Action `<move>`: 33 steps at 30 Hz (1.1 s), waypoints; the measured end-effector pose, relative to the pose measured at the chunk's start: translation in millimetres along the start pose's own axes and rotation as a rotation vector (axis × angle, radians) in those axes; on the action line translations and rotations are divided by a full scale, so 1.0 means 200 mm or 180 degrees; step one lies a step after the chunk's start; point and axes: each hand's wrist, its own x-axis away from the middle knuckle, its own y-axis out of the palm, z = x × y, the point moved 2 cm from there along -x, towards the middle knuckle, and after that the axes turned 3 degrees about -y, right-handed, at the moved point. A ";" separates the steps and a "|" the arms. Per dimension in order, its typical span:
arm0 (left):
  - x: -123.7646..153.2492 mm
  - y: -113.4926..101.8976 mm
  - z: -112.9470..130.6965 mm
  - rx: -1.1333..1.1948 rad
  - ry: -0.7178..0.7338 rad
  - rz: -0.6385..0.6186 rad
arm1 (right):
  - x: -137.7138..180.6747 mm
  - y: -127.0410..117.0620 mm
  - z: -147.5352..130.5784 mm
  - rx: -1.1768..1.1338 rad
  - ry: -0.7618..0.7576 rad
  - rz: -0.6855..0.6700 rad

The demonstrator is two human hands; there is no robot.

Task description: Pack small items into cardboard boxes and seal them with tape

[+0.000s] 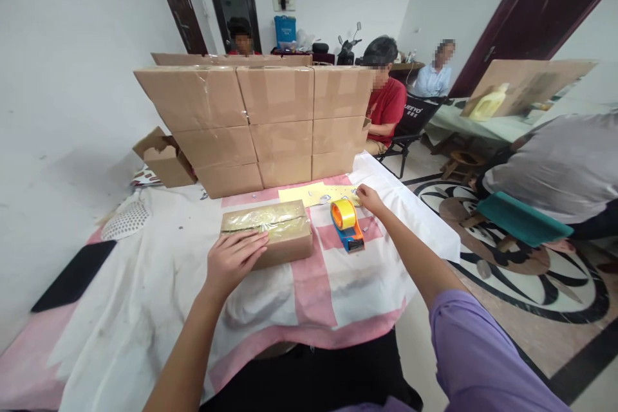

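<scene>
My left hand (237,251) lies with its fingers stretched over the top and near side of a cardboard box (284,238). Shiny clear tape covers the box's top along the seam. Over on the right, my right hand (371,198) has its fingers pinched together at the right end of a yellow sheet (302,194) with small pale stickers on it. Whatever is between those fingertips is too small to make out. Just in front of that hand stands an orange and blue tape dispenser (355,239) with a roll of yellow tape (344,214).
Stacked cardboard boxes (280,141) form a wall at the table's back. An open carton (167,158) stands left of them. A black flat object (72,275) lies at the left edge. Other people, one in a red shirt (386,109), sit beyond the table.
</scene>
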 end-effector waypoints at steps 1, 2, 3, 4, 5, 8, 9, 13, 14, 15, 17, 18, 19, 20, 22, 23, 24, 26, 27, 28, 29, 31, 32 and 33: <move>0.00 0.00 0.00 -0.0003 -0.0010 -0.0009 | 0.01 -0.02 -0.02 -0.0022 -0.0114 0.0047; 0.00 0.00 0.00 -0.0008 -0.0021 -0.0015 | 0.03 -0.04 -0.04 -0.0034 -0.0234 0.0103; 0.00 0.01 0.00 -0.0013 -0.0032 -0.0017 | 0.05 -0.06 -0.07 -0.0037 -0.0358 0.0168; 0.00 0.01 0.00 -0.0018 -0.0042 -0.0011 | 0.06 -0.08 -0.10 -0.0034 -0.0484 0.0238; 0.01 0.00 0.00 -0.0021 -0.0057 -0.0010 | 0.08 -0.10 -0.14 -0.0030 -0.0608 0.0306; 0.00 -0.02 0.00 0.0112 -0.0152 -0.0082 | 0.12 -0.15 -0.25 -0.0032 -0.0947 0.0461; -0.01 -0.03 0.01 0.0229 -0.0204 -0.0099 | 0.13 -0.16 -0.29 -0.0046 -0.1040 0.0492; -0.18 -0.07 0.08 0.0788 -0.0678 0.0205 | 0.20 -0.20 -0.48 0.0000 -0.1621 0.0609; -0.25 -0.06 0.12 0.0931 -0.0950 0.0274 | 0.22 -0.21 -0.53 0.0068 -0.1809 0.0641; -0.33 -0.03 0.15 0.1106 -0.1264 0.0268 | 0.24 -0.22 -0.58 0.0153 -0.1983 0.0666; -0.50 0.07 0.21 0.1653 -0.1831 -0.0173 | 0.28 -0.23 -0.66 0.0303 -0.2208 0.0700; -0.58 0.13 0.24 0.2004 -0.1981 -0.0515 | 0.30 -0.23 -0.69 0.0345 -0.2278 0.0720; -0.66 0.19 0.27 0.2337 -0.2059 -0.0844 | 0.32 -0.24 -0.71 0.0368 -0.2341 0.0753; -0.72 0.26 0.29 0.2587 -0.2075 -0.1100 | 0.34 -0.24 -0.72 0.0384 -0.2397 0.0811; -0.82 0.36 0.30 0.2834 -0.2051 -0.1368 | 0.37 -0.26 -0.72 0.0416 -0.2483 0.0977; -0.86 0.39 0.30 0.2848 -0.2039 -0.1400 | 0.38 -0.27 -0.71 0.0438 -0.2512 0.1071; -0.88 0.42 0.31 0.2833 -0.2033 -0.1409 | 0.39 -0.28 -0.69 0.0461 -0.2523 0.1169; -0.91 0.46 0.32 0.2822 -0.2028 -0.1485 | 0.41 -0.29 -0.65 0.0486 -0.2496 0.1351; -0.92 0.48 0.33 0.2823 -0.2011 -0.1556 | 0.43 -0.30 -0.63 0.0491 -0.2478 0.1430; -0.92 0.49 0.35 0.2820 -0.1992 -0.1642 | 0.44 -0.30 -0.61 0.0497 -0.2461 0.1499; -0.93 0.51 0.37 0.2805 -0.1979 -0.1727 | 0.45 -0.30 -0.59 0.0505 -0.2451 0.1552; -0.93 0.55 0.39 0.2718 -0.1989 -0.1844 | 0.47 -0.30 -0.55 0.0496 -0.2425 0.1650; -0.94 0.58 0.39 0.2641 -0.2013 -0.1875 | 0.48 -0.30 -0.53 0.0470 -0.2386 0.1709; -0.95 0.62 0.38 0.2543 -0.2045 -0.1902 | 0.50 -0.30 -0.51 0.0419 -0.2324 0.1800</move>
